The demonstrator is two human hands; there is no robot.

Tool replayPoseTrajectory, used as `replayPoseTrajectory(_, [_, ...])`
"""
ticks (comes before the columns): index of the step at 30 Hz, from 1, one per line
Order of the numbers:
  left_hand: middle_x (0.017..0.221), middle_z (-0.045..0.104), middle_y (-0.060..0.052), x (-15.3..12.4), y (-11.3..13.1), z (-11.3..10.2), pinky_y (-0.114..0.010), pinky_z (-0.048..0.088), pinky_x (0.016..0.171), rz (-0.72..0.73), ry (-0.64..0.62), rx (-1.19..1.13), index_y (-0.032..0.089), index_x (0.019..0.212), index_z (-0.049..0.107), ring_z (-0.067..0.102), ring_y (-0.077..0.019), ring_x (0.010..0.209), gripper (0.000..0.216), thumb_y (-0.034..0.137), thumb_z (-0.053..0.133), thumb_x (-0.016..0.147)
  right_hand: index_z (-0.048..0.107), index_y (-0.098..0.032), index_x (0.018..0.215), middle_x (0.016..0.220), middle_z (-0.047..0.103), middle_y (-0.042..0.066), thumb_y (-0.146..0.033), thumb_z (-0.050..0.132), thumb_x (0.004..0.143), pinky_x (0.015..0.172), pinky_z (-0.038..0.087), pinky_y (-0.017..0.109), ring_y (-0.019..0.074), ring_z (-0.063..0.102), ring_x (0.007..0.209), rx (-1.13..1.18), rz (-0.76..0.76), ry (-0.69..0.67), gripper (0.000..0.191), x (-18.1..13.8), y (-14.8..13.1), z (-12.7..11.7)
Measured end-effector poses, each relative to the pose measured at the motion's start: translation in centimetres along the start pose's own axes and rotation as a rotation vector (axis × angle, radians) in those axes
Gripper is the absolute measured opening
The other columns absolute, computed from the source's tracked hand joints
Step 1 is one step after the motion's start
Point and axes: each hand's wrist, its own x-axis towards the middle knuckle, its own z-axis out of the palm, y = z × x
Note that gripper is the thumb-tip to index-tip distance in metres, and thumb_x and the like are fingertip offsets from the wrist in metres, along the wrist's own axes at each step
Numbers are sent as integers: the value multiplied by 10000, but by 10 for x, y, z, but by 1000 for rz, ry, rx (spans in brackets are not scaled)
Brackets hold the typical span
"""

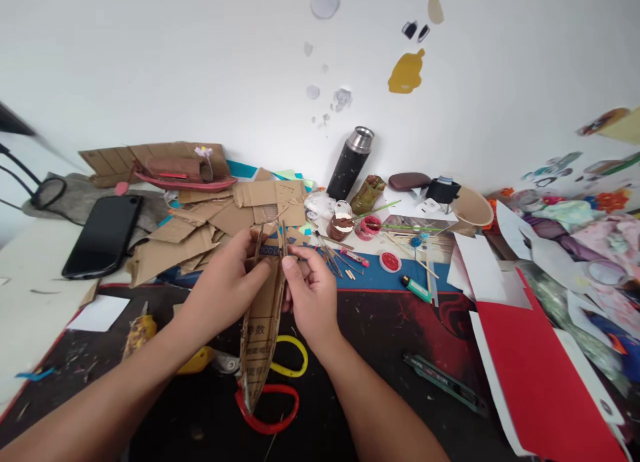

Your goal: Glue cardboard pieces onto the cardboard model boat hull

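Observation:
A small boat-shaped cardboard piece with raised side strips is held over the dark mat, its pointed end towards me. Printed characters show on its inside. My left hand closes on its left side, thumb inside the piece. On the opposite edge, my right hand pinches the side strip near the far end; some of its fingers are hidden behind. Below the cardboard boat lie scissors with a red handle and a yellow handle, partly covered by it.
Cardboard scraps pile up at the back left, beneath a painted model boat. A phone lies left. Paint jars and a black flask stand behind. A utility knife and red card lie right.

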Motion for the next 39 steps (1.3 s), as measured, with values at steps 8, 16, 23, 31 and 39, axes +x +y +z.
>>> replayPoseTrajectory(8, [1060,804,-88,-3,4,2,-458,562,853,45,20,41,249,1086,588,763,-327,950,242,368,518,886,705,-252,1162,520,497,-95,-657,744,944,346,362,279,142,433,352,-14,-12,9,462,-2,-1,1])
replayPoseTrajectory(16, [1015,781,-73,-4,0,5,-441,553,841,49,41,-5,260,1070,577,755,-324,964,201,366,528,907,696,-246,1133,479,455,-111,-710,761,917,319,310,268,136,397,325,16,4,14,516,-3,-2,3])
replayPoseTrajectory(23, [871,726,-44,-8,-1,9,-416,527,772,47,75,94,269,1033,535,721,-311,825,130,298,524,906,707,-224,1125,446,443,-130,-711,789,902,309,266,241,116,353,305,50,9,49,541,-7,-1,6])
replayPoseTrajectory(31, [855,744,-47,-11,4,8,-411,564,784,3,49,67,253,1091,586,752,-315,831,173,259,573,919,744,-239,1107,537,539,-81,-639,804,921,367,342,246,138,466,404,67,-4,122,445,-10,4,6])
replayPoseTrajectory(39, [895,763,-54,-10,4,9,-435,593,832,16,24,-8,243,1139,604,769,-323,892,223,280,551,925,739,-233,1074,584,551,-67,-613,824,908,411,380,242,147,516,481,106,12,151,423,-10,1,6])
